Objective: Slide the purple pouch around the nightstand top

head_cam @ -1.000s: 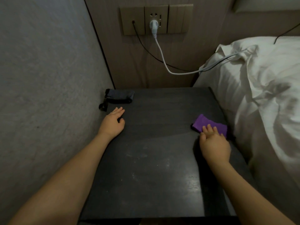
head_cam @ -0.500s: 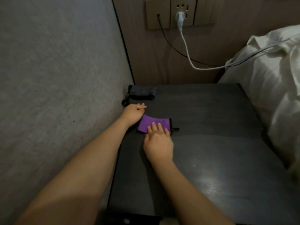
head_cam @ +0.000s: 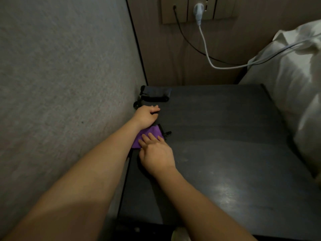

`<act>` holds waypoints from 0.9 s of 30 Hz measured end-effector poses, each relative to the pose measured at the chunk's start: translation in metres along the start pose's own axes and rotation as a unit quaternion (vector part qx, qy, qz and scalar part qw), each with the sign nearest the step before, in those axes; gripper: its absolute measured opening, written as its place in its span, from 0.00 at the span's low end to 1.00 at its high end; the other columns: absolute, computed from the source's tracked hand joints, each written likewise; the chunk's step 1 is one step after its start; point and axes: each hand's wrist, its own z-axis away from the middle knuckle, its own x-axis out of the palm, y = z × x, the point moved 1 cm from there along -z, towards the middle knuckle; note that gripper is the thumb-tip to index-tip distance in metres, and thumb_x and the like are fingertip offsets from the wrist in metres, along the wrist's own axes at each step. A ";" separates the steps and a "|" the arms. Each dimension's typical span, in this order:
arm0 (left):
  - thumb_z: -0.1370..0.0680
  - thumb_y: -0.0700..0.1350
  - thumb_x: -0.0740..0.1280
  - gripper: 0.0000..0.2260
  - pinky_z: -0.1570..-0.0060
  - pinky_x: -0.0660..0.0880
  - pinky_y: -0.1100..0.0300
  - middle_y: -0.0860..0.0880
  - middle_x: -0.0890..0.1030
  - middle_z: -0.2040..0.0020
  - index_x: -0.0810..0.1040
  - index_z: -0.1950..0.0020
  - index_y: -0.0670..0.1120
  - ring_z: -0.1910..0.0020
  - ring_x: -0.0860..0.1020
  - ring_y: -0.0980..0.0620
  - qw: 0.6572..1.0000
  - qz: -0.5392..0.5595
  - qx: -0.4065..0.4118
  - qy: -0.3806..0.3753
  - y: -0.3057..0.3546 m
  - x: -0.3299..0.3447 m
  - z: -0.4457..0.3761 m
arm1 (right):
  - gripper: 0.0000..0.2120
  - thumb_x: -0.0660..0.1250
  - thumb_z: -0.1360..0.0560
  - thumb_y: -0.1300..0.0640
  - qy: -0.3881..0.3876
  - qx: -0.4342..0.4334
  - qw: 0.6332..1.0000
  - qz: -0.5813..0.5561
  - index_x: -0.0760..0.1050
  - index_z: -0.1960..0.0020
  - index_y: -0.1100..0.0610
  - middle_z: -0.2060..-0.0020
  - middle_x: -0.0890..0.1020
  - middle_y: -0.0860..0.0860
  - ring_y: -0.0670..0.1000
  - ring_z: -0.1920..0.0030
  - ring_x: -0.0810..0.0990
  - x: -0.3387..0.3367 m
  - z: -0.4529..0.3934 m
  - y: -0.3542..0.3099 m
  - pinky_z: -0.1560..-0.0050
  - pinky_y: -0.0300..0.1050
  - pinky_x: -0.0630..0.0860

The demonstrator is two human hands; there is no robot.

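The dark square wooden bench (head_cam: 225,153) stands between a grey textured wall (head_cam: 60,75) and a bed with white crumpled bedding (head_cam: 295,84). A grey folded cloth pouch with black strap (head_cam: 154,93) lies in the far left corner of the bench. The small purple cloth pouch (head_cam: 151,134) lies at the left edge. The left hand (head_cam: 146,115) rests beside it, fingers loosely bent, grasping nothing. The right hand (head_cam: 156,153) presses straight fingers (head_cam: 147,138) on the purple pouch.

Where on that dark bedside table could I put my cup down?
The bare stretch of the dark table between the purple cloth and the white bedding is free. The wall-side edge is crowded: left hand, right hand, grey pouch.
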 end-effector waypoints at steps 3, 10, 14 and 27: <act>0.23 0.36 0.61 0.18 0.28 0.54 0.62 0.42 0.67 0.28 0.70 0.33 0.40 0.27 0.62 0.49 1.000 -0.007 0.014 0.009 -0.003 0.004 0.003 | 0.21 0.54 0.22 0.56 0.001 0.010 1.000 0.005 0.67 0.29 0.54 0.27 0.65 0.49 0.48 0.25 0.59 -0.010 0.014 0.018 0.26 0.44 0.50; 0.22 0.35 0.58 0.19 0.29 0.53 0.64 0.43 0.66 0.28 0.67 0.31 0.39 0.26 0.61 0.49 0.995 -0.027 0.043 0.089 0.000 0.023 0.017 | 0.34 0.40 0.31 0.48 0.063 0.108 0.992 0.027 0.72 0.33 0.54 0.31 0.71 0.49 0.49 0.28 0.66 -0.049 0.060 0.092 0.27 0.44 0.56; 0.22 0.36 0.57 0.18 0.29 0.55 0.63 0.43 0.68 0.29 0.69 0.32 0.39 0.27 0.63 0.49 0.986 -0.045 0.047 0.152 0.002 0.034 0.026 | 0.28 0.47 0.28 0.51 0.071 0.171 0.980 0.067 0.71 0.32 0.53 0.30 0.70 0.48 0.47 0.28 0.65 -0.073 0.084 0.139 0.27 0.41 0.56; 0.23 0.35 0.58 0.18 0.29 0.56 0.63 0.42 0.69 0.30 0.70 0.33 0.38 0.28 0.64 0.48 0.984 -0.057 0.049 0.161 0.003 0.035 0.030 | 0.19 0.58 0.23 0.60 0.132 0.332 0.928 0.109 0.70 0.32 0.58 0.30 0.69 0.54 0.54 0.28 0.66 -0.120 0.145 0.223 0.30 0.49 0.63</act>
